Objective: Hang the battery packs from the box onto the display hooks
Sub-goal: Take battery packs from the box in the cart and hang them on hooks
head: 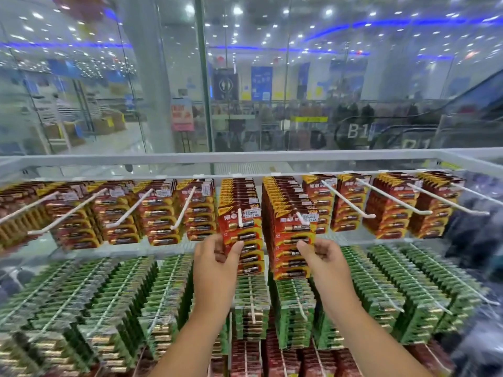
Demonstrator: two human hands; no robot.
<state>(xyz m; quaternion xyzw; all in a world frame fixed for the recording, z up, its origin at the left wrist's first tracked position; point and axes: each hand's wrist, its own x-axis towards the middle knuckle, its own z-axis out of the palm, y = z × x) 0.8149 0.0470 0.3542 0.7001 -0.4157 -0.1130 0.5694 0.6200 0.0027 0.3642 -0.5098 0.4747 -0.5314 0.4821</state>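
Battery packs [241, 240] hang upright, faces outward, seemingly pinched by both hands' fingers [236, 250].

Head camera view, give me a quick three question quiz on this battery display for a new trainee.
1. True or false: the left hand grips a red battery pack on the top row.
2. Which colour are the packs on the row just below: A blue, B green, C white?
3. Fill in: the right hand touches a pack hanging on a white ____.

Key: 1 true; 2 B; 3 hook.
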